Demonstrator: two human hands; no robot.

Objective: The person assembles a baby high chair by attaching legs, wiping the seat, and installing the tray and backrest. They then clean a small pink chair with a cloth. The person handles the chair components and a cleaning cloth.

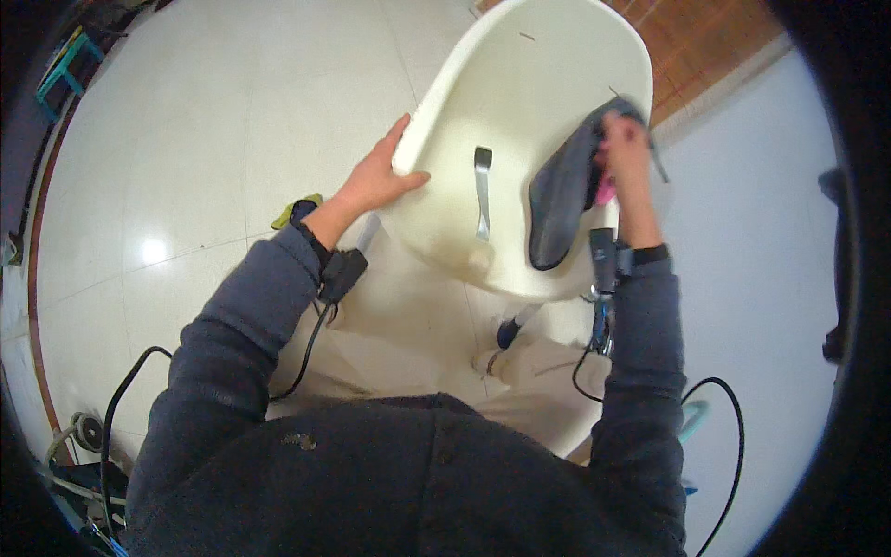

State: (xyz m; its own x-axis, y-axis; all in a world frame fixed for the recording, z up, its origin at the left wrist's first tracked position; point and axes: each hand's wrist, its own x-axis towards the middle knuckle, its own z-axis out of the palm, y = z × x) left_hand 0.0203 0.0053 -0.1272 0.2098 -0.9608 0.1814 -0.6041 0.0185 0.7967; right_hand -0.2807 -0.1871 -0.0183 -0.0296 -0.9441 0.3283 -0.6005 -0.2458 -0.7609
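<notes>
Chair seat [506,107] is sitting directly ahead; left hand [379,178] is spreading over left rim [442,97], thumb lying inside; blurred right hand [627,153] is apparently gripping upper end of gray pad [561,200] along seat's right inner side; left palm should be bracing rim firmly, keeping seat from shifting

No text, label, number or sign can be read. On the dark jacket [371,492], a small pale mark [299,441] is seen, but no letters can be made out in it. On the white shell [441,200] and the dark grey piece [561,193], no print can be discerned.
</notes>
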